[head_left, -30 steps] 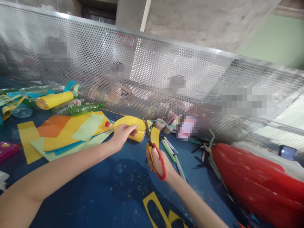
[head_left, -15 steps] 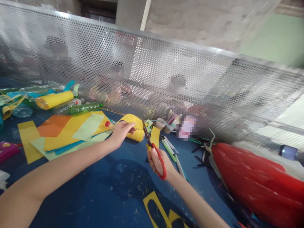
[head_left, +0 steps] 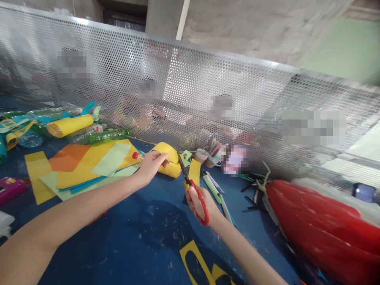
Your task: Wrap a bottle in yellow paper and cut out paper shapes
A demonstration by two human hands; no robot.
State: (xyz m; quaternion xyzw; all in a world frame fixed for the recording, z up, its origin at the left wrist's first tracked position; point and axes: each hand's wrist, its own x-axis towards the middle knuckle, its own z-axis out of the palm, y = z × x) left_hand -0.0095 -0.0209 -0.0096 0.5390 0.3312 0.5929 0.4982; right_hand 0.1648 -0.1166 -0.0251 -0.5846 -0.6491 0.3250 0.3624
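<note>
One perforated metal screen backs the blue worktop, which bears one red bag, one orange sheet and two yellow-wrapped bottles. At the second bottle, mid-worktop, the left grip pinches one yellow paper piece. The right grip is closed round the handles of one pair of scissors, blades at the paper's edge; their opening cannot be told.
</note>
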